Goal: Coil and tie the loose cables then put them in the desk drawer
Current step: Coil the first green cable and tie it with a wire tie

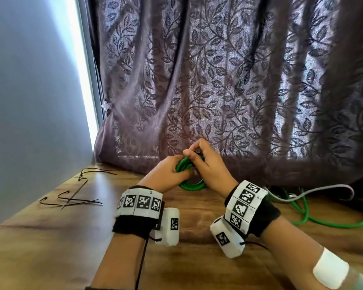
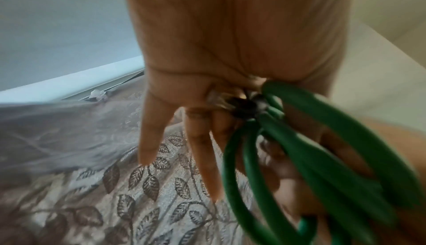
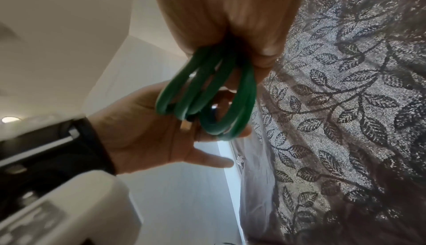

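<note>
A green cable (image 1: 192, 186) is wound into a small coil, held just above the wooden desk (image 1: 50, 237) near the curtain. My left hand (image 1: 172, 172) grips the coil from the left, thumb over the loops. My right hand (image 1: 199, 159) holds the coil's top and pinches a small dark piece there. In the left wrist view the green loops (image 2: 322, 157) hang from the palm while two fingers (image 2: 149, 139) stick out straight. In the right wrist view the loops (image 3: 207, 92) bunch under my right fingers, with the left hand (image 3: 149, 132) behind them.
Several thin dark ties (image 1: 76, 198) lie loose on the desk at the left. A second green cable (image 1: 331, 223) and a grey cable (image 1: 314, 190) sprawl at the right. A leaf-patterned curtain (image 1: 228, 91) hangs close behind the hands; a wall (image 1: 29, 101) borders the left.
</note>
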